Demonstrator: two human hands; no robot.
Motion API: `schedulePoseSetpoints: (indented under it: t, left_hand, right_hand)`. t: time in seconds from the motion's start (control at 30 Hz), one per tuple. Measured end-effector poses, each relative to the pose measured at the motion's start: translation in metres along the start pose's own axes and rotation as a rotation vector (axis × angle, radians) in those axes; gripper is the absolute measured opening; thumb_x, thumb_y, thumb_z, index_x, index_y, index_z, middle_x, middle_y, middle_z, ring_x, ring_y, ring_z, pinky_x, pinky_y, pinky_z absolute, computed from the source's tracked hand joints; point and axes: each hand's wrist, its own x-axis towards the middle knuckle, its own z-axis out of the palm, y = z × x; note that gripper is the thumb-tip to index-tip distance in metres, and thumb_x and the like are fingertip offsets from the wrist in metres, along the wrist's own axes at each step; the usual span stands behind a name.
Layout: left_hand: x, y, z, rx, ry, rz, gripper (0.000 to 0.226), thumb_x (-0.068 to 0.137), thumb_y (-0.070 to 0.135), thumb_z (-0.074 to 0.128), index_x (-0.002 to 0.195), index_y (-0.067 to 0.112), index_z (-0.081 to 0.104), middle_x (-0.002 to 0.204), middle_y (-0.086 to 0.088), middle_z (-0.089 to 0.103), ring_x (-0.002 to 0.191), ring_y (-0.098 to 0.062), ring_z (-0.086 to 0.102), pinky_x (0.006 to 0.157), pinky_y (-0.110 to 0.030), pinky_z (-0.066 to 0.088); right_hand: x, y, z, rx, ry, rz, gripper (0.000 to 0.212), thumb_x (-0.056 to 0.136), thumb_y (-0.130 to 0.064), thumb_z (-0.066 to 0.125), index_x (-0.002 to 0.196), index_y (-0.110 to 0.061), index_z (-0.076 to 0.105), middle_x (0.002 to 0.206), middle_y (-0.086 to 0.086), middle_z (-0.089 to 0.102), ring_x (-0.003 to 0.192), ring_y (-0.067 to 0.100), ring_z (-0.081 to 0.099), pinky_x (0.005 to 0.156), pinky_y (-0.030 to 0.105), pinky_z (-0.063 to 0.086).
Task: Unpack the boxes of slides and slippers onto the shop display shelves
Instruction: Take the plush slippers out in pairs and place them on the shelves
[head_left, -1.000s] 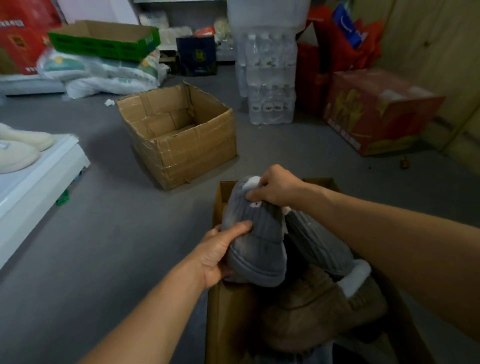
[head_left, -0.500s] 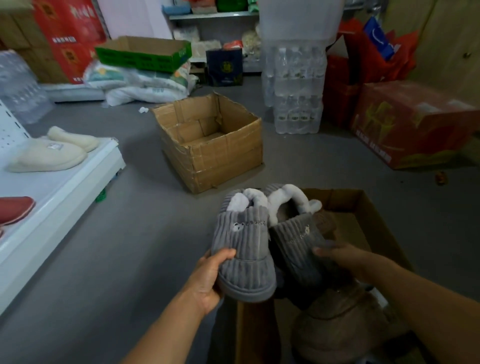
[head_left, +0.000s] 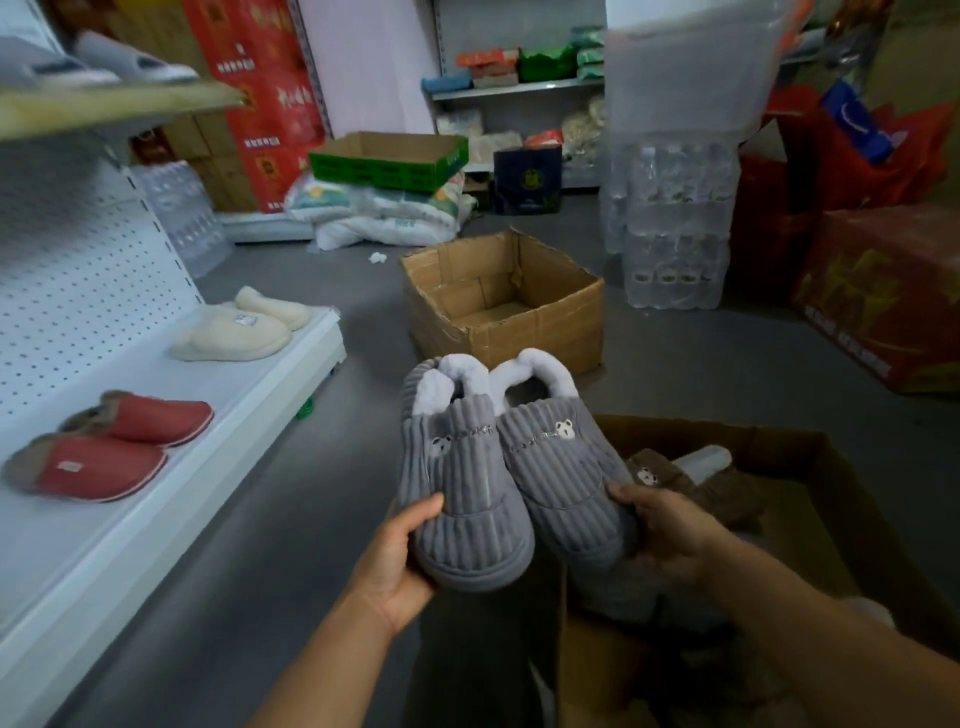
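Grey corduroy, two slippers side by side and touching, held up above the near corner of the open cardboard box (head_left: 852, 499). The left grey slipper (head_left: 462, 499) sits toe-down in the left hand (head_left: 397, 566), thumb curled over the upper, palm cupping the sole. The right grey slipper (head_left: 563, 467) is gripped by the right hand (head_left: 670, 535), thumb on the toe, fingers wrapped beneath. Both show white fleece lining and a little bear face stitched on the front. Just behind the right hand, inside the box, a brown slipper (head_left: 675, 475) with the same bear patch lies among more pairs, too dark to sort out.

Off to the left, the white display shelf (head_left: 171, 483) carries a pair of red slippers (head_left: 109, 447) near the front and a pair of cream slippers (head_left: 244, 330) farther along, well apart. Above, an upper shelf (head_left: 114, 104) holds pale slides, blurred. Beyond the slippers on the grey floor (head_left: 291, 545) stands an empty cardboard box (head_left: 509, 312), flaps open. Right of it, stacked packs of bottled water (head_left: 675, 234); farther right, a red carton (head_left: 883, 296). At the back, a green tray box (head_left: 389, 161) rests on white sacks.
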Motion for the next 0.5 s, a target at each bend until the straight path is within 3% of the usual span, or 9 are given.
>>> schedulePoseSetpoints:
  t: [0.1, 0.17, 0.2, 0.33, 0.5]
  left_hand:
    - [-0.007, 0.030, -0.007, -0.048, 0.004, 0.109, 0.078, 0.063, 0.013, 0.082, 0.137, 0.012, 0.056, 0.128, -0.015, 0.066, 0.111, -0.032, 0.065, 0.083, -0.044, 0.056]
    - [-0.013, 0.051, -0.009, -0.077, -0.035, 0.158, 0.094, 0.050, 0.015, 0.092, 0.137, 0.012, 0.057, 0.127, -0.015, 0.066, 0.109, -0.031, 0.067, 0.081, -0.044, 0.057]
    - [-0.015, 0.062, -0.010, -0.084, -0.047, 0.183, 0.090, 0.054, 0.015, 0.090, 0.137, 0.011, 0.057, 0.127, -0.016, 0.066, 0.107, -0.031, 0.068, 0.081, -0.043, 0.058]
    - [-0.027, 0.104, -0.022, -0.116, -0.036, 0.261, 0.071, 0.069, 0.014, 0.075, 0.137, 0.009, 0.056, 0.122, -0.014, 0.069, 0.101, -0.027, 0.071, 0.081, -0.040, 0.057]
    - [-0.047, 0.153, -0.046, -0.102, 0.008, 0.337, 0.058, 0.078, 0.011, 0.063, 0.135, 0.008, 0.058, 0.119, -0.013, 0.070, 0.099, -0.025, 0.072, 0.073, -0.037, 0.060]
  right_hand:
    - [0.008, -0.011, 0.035, 0.134, -0.062, -0.100, 0.038, 0.083, -0.019, 0.065, 0.118, -0.006, 0.058, 0.118, 0.017, 0.064, 0.111, 0.036, 0.059, 0.092, 0.053, 0.049]
    - [0.014, -0.020, 0.064, 0.191, -0.101, -0.143, 0.052, 0.075, -0.022, 0.068, 0.122, -0.002, 0.059, 0.119, 0.018, 0.066, 0.113, 0.036, 0.061, 0.100, 0.054, 0.045]
    - [0.016, -0.026, 0.078, 0.205, -0.121, -0.167, 0.057, 0.073, -0.023, 0.069, 0.124, -0.001, 0.059, 0.119, 0.018, 0.066, 0.112, 0.035, 0.062, 0.100, 0.052, 0.046]
    - [0.016, -0.047, 0.138, 0.188, -0.200, -0.230, 0.054, 0.075, -0.026, 0.065, 0.123, -0.002, 0.060, 0.120, 0.014, 0.067, 0.113, 0.030, 0.062, 0.082, 0.039, 0.052]
    - [0.021, -0.060, 0.198, 0.163, -0.274, -0.213, 0.052, 0.076, -0.028, 0.066, 0.122, -0.006, 0.061, 0.121, 0.010, 0.067, 0.113, 0.027, 0.062, 0.073, 0.033, 0.057]
